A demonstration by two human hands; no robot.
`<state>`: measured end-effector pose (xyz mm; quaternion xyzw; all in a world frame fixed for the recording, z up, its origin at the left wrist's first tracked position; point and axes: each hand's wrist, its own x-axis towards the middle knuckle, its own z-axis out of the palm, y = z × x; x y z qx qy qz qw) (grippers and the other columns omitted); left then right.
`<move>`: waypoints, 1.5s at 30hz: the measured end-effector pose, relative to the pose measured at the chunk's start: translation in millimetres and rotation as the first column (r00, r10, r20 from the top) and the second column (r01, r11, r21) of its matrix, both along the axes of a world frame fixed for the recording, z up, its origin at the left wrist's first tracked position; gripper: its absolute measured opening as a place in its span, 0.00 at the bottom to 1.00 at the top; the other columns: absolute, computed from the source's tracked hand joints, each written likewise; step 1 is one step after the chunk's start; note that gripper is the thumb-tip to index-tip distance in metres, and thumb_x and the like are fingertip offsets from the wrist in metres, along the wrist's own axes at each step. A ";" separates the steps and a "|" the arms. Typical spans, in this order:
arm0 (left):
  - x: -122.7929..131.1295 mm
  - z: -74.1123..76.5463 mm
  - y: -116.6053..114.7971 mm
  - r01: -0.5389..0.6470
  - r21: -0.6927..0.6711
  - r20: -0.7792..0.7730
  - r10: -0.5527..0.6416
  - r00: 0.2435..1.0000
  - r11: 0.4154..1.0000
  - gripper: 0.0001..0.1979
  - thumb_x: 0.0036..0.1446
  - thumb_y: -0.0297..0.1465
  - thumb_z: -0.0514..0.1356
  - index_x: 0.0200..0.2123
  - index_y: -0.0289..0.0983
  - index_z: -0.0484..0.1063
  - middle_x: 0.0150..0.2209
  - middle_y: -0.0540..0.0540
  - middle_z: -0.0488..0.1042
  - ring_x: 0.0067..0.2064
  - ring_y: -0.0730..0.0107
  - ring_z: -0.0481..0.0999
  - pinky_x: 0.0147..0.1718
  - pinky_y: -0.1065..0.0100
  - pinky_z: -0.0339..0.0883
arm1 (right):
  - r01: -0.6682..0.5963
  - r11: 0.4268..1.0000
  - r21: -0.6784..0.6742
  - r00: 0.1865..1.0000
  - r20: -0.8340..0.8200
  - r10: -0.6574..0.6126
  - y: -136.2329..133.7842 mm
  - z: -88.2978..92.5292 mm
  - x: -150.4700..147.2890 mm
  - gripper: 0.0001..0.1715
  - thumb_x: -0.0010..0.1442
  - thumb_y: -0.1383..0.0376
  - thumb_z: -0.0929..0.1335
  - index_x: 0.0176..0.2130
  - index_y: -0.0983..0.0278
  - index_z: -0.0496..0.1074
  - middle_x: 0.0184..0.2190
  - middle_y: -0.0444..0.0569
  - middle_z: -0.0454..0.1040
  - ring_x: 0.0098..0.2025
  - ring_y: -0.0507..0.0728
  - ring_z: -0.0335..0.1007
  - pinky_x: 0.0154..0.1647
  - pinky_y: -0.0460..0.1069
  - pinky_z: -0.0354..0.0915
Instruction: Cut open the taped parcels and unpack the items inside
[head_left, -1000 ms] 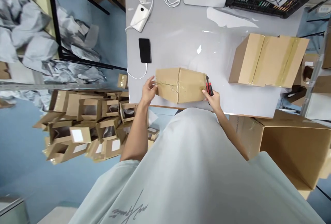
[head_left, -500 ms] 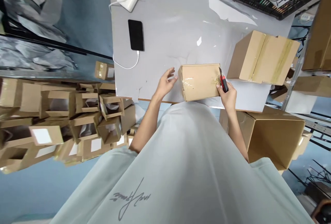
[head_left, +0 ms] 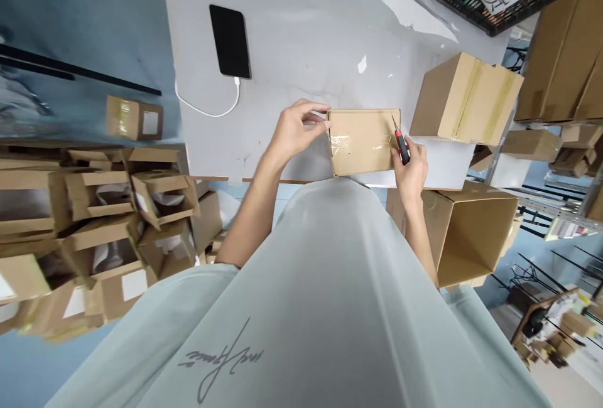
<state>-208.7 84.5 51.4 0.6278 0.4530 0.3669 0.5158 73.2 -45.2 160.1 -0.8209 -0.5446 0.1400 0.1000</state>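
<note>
Where the desk [head_left: 292, 50] stretches toward its far edge, bare surface opens beyond the small cardboard box [head_left: 362, 138], which is at the near edge, right of the middle. More room spreads leftward, up to the black phone [head_left: 230, 41] and its white cable [head_left: 207, 112] by the left edge. A larger taped carton [head_left: 466, 100] near the right edge narrows that side; a black crate [head_left: 480, 19] occupies the far right corner. Off the desk, below the near right corner, gapes an open carton [head_left: 443, 213]. Shiny clear tape marks the tan box's top face. The left hand [head_left: 294, 132] has bent fingers at its far left corner; whether they grip, I cannot tell. The right hand's [head_left: 411, 169] fingers clasp a red-and-black cutter [head_left: 402, 147], its blade over the box's right end.
</note>
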 end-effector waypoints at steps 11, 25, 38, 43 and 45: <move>-1.8 -1.3 11.5 0.091 -0.002 0.059 -0.090 0.994 0.996 0.17 0.66 0.40 0.73 0.56 0.45 0.87 0.55 0.44 0.82 0.53 0.54 0.88 0.61 0.49 0.84 | -0.232 0.947 -0.223 0.957 -0.227 0.180 -15.1 39.2 -111.2 0.35 0.84 0.54 0.57 0.82 0.56 0.63 0.67 0.55 0.82 0.61 0.68 0.85 0.60 0.59 0.80; 8.9 8.6 4.4 -0.007 0.027 0.016 0.006 1.000 1.000 0.14 0.61 0.28 0.69 0.50 0.44 0.87 0.54 0.46 0.84 0.47 0.64 0.88 0.55 0.61 0.85 | -0.084 0.770 -0.632 0.938 0.212 0.276 5.3 73.7 -186.0 0.42 0.82 0.69 0.61 0.87 0.64 0.47 0.56 0.67 0.84 0.52 0.65 0.88 0.57 0.58 0.80; 12.6 1.8 -4.8 -0.042 0.057 -0.013 0.042 0.999 0.997 0.12 0.64 0.30 0.70 0.50 0.47 0.87 0.51 0.47 0.85 0.47 0.62 0.88 0.54 0.59 0.85 | -0.093 0.726 -0.682 0.901 0.253 0.353 6.8 85.5 -191.9 0.38 0.80 0.75 0.59 0.83 0.69 0.55 0.51 0.67 0.87 0.52 0.63 0.90 0.52 0.51 0.82; 14.2 0.4 -9.2 -0.081 0.052 -0.001 0.082 0.997 0.995 0.15 0.65 0.31 0.69 0.54 0.45 0.86 0.51 0.47 0.84 0.48 0.64 0.88 0.53 0.63 0.85 | -0.122 0.700 -0.704 0.904 0.212 0.370 0.0 88.4 -185.9 0.35 0.81 0.73 0.58 0.82 0.68 0.57 0.51 0.67 0.87 0.53 0.63 0.89 0.53 0.51 0.81; 13.2 1.6 -9.6 -0.091 0.044 0.006 0.091 0.996 0.995 0.15 0.65 0.31 0.70 0.54 0.45 0.87 0.51 0.47 0.84 0.47 0.64 0.88 0.53 0.64 0.85 | -0.138 0.695 -0.705 0.901 0.202 0.384 -1.9 84.2 -183.5 0.37 0.82 0.72 0.59 0.83 0.68 0.53 0.53 0.68 0.86 0.54 0.63 0.89 0.54 0.51 0.81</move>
